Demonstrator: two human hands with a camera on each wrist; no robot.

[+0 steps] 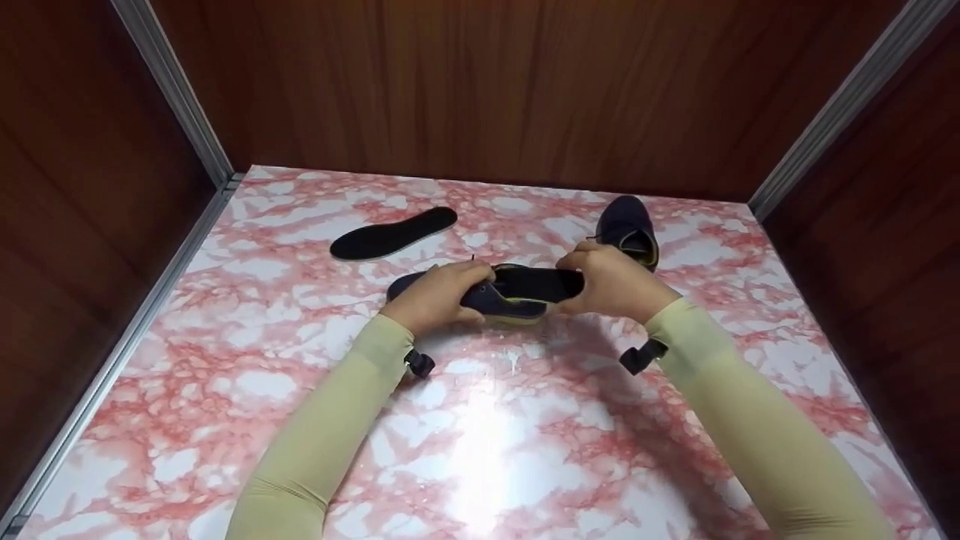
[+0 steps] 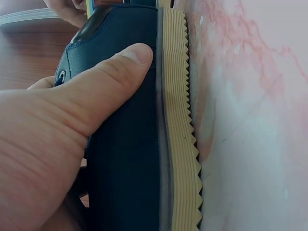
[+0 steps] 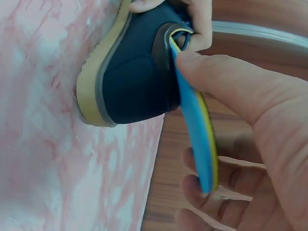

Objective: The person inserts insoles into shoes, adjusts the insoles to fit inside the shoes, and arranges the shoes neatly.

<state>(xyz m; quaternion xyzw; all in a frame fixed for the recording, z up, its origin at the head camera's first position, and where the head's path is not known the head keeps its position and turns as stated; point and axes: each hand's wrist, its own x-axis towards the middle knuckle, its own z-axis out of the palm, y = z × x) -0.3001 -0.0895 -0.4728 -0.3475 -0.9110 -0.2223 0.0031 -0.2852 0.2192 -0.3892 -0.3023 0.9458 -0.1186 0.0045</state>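
Note:
A dark navy shoe point(image 1: 517, 309) with a ribbed tan sole point(image 2: 175, 120) lies on the table, toe to the left and heel to the right. My left hand point(image 1: 439, 296) grips it over the front part, thumb along its near side. With my right hand point(image 1: 616, 283) I hold an insole point(image 1: 541, 285), black on top and blue underneath with a yellow edge. The insole's front end is inside the shoe opening, while its rear sticks out past the heel point(image 3: 134, 89), tilted. In the right wrist view the thumb presses on the insole's top and the fingers reach under its free end.
A second black insole point(image 1: 394, 234) lies flat at the back left. Another navy shoe point(image 1: 627, 217) stands at the back right, just beyond my right hand. Brown wood-grain panels point(image 1: 480, 90) with metal corner posts enclose the red-and-white marbled table point(image 1: 300, 420).

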